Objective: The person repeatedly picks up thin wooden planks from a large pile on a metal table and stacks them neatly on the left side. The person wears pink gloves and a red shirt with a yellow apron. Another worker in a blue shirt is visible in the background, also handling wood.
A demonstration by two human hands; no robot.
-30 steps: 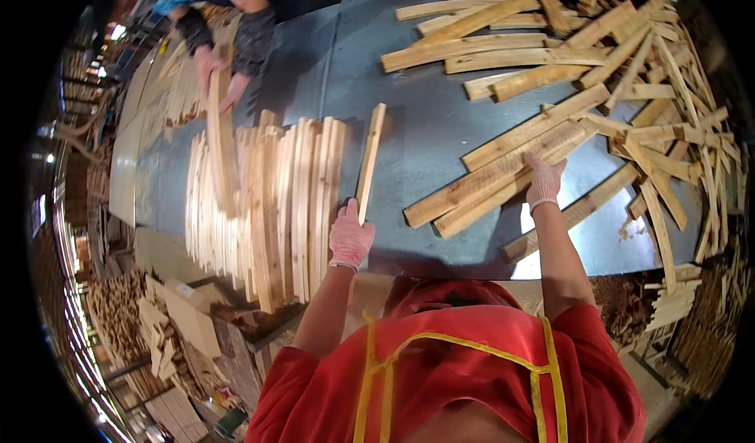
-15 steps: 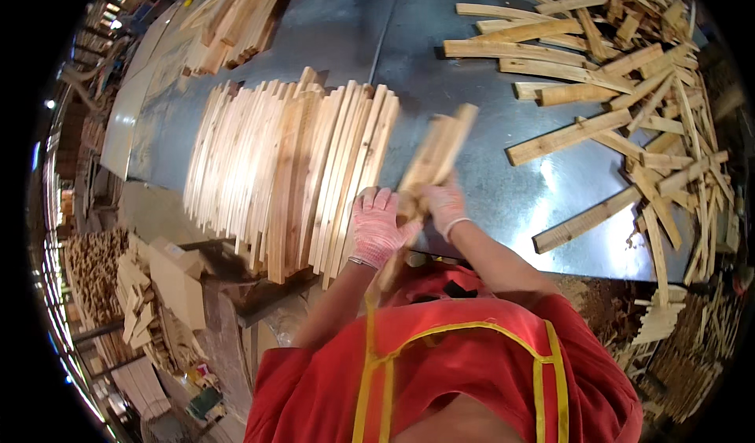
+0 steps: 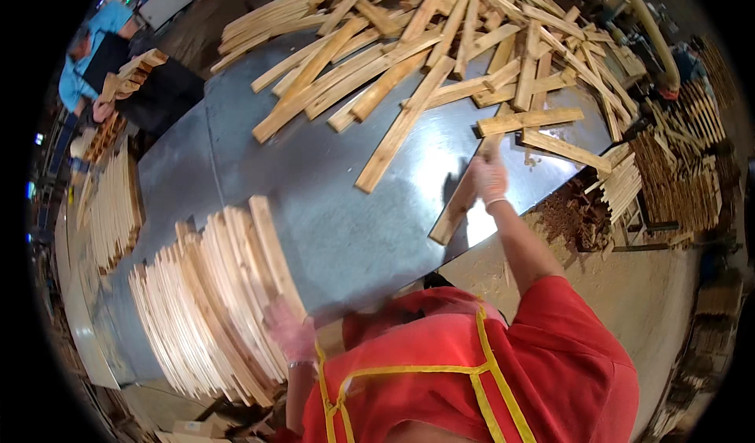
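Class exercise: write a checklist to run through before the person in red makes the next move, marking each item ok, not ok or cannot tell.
1. Right hand on a board: ok.
2. That board free of others: not ok, another board appears to cross its far end.
3. Left hand at the row of boards: ok, by the rightmost piece's near end.
4. Left hand's grip: cannot tell, blurred.
5. Row's ends flush: not ok, staggered.
6. Co-worker's hand clear of that row: ok, at far left.

No legible txt, labels, nos. or signs.
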